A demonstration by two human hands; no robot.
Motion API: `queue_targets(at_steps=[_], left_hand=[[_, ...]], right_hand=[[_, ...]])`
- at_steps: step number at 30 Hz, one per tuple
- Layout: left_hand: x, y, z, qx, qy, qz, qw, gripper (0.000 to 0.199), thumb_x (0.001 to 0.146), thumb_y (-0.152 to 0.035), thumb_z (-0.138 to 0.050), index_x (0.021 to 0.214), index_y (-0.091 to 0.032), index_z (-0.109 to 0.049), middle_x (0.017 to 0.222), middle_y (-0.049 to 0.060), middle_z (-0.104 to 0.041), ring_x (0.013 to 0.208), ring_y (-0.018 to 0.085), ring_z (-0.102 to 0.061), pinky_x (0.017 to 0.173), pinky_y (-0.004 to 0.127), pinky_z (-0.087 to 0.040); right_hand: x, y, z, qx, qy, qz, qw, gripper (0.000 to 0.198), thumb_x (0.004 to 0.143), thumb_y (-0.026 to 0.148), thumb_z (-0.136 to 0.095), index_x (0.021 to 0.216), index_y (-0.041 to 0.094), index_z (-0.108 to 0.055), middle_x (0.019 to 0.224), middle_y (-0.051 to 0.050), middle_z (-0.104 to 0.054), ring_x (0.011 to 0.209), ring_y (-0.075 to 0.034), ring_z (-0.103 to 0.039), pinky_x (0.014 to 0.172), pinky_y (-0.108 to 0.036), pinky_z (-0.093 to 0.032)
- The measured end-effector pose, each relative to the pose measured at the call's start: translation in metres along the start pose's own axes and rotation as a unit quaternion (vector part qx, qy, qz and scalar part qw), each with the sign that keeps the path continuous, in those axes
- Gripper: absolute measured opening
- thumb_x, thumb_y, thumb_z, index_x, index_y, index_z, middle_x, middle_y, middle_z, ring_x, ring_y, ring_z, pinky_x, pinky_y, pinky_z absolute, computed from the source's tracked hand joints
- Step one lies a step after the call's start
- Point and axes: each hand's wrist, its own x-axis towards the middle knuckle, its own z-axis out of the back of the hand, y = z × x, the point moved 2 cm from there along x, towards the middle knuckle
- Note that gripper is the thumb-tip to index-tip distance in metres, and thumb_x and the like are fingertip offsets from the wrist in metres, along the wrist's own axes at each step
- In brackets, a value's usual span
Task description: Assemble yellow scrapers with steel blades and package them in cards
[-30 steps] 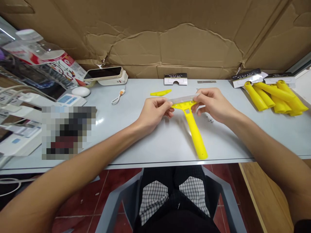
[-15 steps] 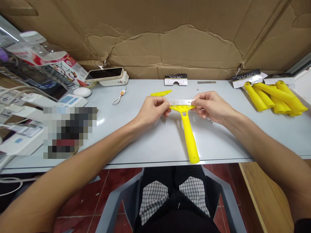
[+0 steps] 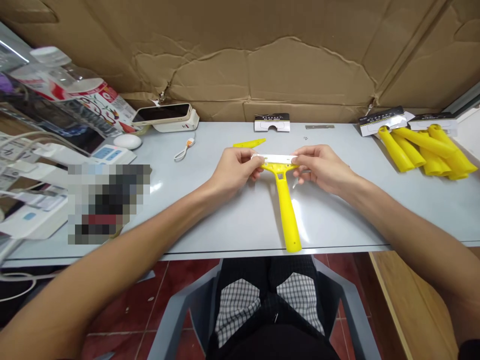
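The left hand (image 3: 238,169) and right hand (image 3: 322,167) pinch 2 ends of a metal blade (image 3: 278,159) across a yellow scraper (image 3: 288,210), its handle pointing toward the person, slightly rightward.

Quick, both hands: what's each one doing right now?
Left hand: closed, pinching the left end of the metal blade at the yellow handle's head.
Right hand: closed, pinching the blade's right end.

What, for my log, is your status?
Left grip, right grip: pinching bright flat metal strip along top of yellow plastic T-shaped handle. Slim yellow plastic piece beyond left grip. No obstruction visible.
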Motion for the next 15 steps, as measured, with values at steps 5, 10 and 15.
queue_targets(at_steps=[5, 10, 15], left_hand=[[0.0027, -0.0002, 0.0015, 0.011, 0.014, -0.007, 1.0, 0.023, 0.09, -0.021, -0.079, 0.066, -0.019, -0.077, 0.06, 0.003, -0.067, 0.055, 0.014, -0.059, 0.058, 0.03, -0.051], [0.0037, 0.0006, 0.0038, 0.015, 0.016, -0.014, 1.0, 0.021, 0.089, -0.024, -0.08, 0.069, -0.019, -0.078, 0.061, 0.003, -0.068, 0.057, 0.015, -0.061, 0.06, 0.03, -0.052], [0.0041, 0.0007, 0.0039, 0.01, 0.012, -0.011, 1.0, 0.018, 0.087, -0.025, -0.082, 0.071, -0.018, -0.079, 0.064, 0.003, -0.071, 0.057, 0.014, -0.062, 0.06, 0.029, -0.052]], right_hand=[[0.0042, -0.004, 0.0042, 0.045, 0.014, -0.013, 0.999, 0.016, 0.097, -0.001, -0.075, 0.087, 0.01, -0.081, 0.083, -0.012, -0.079, 0.065, -0.015, -0.078, 0.058, -0.022, -0.067], [0.0039, -0.002, 0.0061, 0.05, 0.009, -0.018, 0.999, 0.01, 0.097, 0.002, -0.076, 0.095, 0.011, -0.081, 0.086, -0.015, -0.082, 0.066, -0.017, -0.08, 0.062, -0.023, -0.07], [0.0023, 0.0016, 0.0055, 0.049, 0.001, -0.012, 0.999, 0.012, 0.097, 0.001, -0.074, 0.093, 0.011, -0.079, 0.088, -0.016, -0.083, 0.067, -0.018, -0.083, 0.064, -0.024, -0.071]])
